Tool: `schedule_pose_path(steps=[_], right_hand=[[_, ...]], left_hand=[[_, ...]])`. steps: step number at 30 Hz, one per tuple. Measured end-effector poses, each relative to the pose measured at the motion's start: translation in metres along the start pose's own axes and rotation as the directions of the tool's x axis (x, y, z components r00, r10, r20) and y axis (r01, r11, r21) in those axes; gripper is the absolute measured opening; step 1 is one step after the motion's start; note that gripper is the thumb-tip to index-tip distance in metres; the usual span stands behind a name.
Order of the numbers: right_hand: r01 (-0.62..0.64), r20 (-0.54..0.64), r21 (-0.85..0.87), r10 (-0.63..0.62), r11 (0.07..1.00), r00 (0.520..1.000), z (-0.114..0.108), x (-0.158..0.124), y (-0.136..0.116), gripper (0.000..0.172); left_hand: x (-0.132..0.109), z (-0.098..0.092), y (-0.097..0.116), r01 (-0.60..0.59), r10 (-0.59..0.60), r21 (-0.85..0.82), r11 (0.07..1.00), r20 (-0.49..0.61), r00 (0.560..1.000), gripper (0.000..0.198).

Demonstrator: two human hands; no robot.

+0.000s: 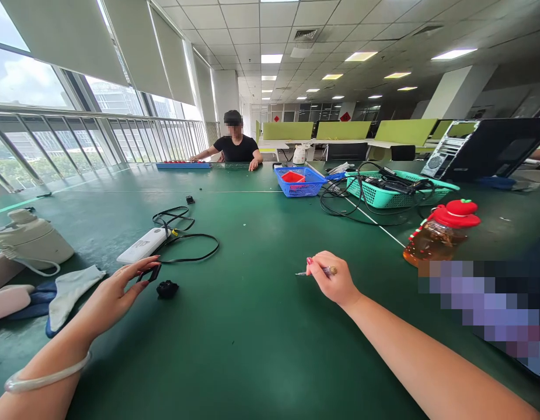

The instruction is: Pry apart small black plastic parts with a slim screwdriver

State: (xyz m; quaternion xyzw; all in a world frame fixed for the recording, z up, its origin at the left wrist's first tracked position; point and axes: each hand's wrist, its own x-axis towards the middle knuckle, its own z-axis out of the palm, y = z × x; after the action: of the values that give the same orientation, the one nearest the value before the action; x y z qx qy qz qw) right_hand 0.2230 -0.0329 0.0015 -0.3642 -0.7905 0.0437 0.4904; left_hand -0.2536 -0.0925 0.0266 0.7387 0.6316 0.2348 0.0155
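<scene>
My left hand (110,294), a pale bangle on its wrist, is pinching a small black rectangular piece (154,272) between thumb and fingers above the table's left half. Just right of it, a lumpy black object (167,289) lies on the green tabletop (234,350); its kind is unclear. Near the middle, my right hand (333,280) is closed around a small screwdriver (301,273). Its thin metal tip points left, and its brownish handle end shows behind the fingers. The two hands are well apart.
A white power strip (145,245) with a looped black cable lies beyond my left hand. Cloths (75,294) and a beige bottle (35,236) are at left. Baskets (300,186), a red-lidded jar (440,233) and a computer case stand right. A person (237,146) sits opposite.
</scene>
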Motion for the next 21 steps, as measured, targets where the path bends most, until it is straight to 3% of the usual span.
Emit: schedule_pose_path(steps=[4, 10, 21], right_hand=[[-0.014, 0.01, 0.0, 0.014, 1.0, 1.0, -0.001, 0.0, 0.0, 0.042], [-0.003, 0.002, 0.006, 0.003, 1.0, 1.0, 0.0, -0.001, 0.0, 0.041], [-0.006, 0.005, -0.017, 0.006, 1.0, 1.0, -0.001, -0.001, 0.0, 0.041]], left_hand=[[-0.004, 0.0, 0.004, -0.045, 0.051, -0.071, 0.996, 0.086, 0.995, 0.065], [-0.001, 0.007, 0.007, -0.147, 0.156, -0.069, 0.987, 0.148, 0.977, 0.053], [0.002, 0.016, 0.009, -0.128, 0.123, 0.019, 0.992, 0.157, 0.98, 0.061]])
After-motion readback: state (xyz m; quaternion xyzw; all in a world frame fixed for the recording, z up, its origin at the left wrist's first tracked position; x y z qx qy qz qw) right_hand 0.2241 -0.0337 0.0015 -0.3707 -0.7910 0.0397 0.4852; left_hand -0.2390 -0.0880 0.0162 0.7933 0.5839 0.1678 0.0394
